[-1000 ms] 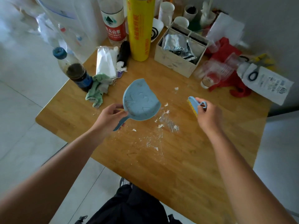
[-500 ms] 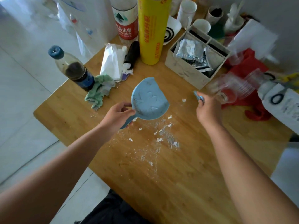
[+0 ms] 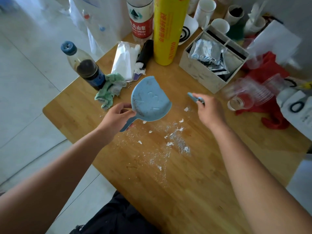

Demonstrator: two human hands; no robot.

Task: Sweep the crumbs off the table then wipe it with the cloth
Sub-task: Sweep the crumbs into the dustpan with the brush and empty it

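White crumbs [image 3: 175,142] and powder lie scattered over the middle of the wooden table [image 3: 194,191]. My left hand [image 3: 116,120] grips the handle of a small blue dustpan [image 3: 149,103], held tilted just left of the crumbs. My right hand [image 3: 209,112] is closed on a small blue brush [image 3: 194,98], of which only the blue tip shows beyond my fingers, beyond the far edge of the crumbs. A crumpled green cloth [image 3: 110,91] lies at the table's left edge, behind the dustpan.
Along the back stand a dark-liquid bottle [image 3: 84,65], a water bottle [image 3: 139,19], a yellow roll [image 3: 168,31], a white box [image 3: 212,65] with foil packets and several paper cups. Clear plastic cups [image 3: 244,97] and red fabric [image 3: 273,115] lie at right. The table's left edge drops to floor.
My right hand moved left and turned, so the brush bristles no longer show. The dustpan has stayed beside the crumbs. My head came closer to the table.
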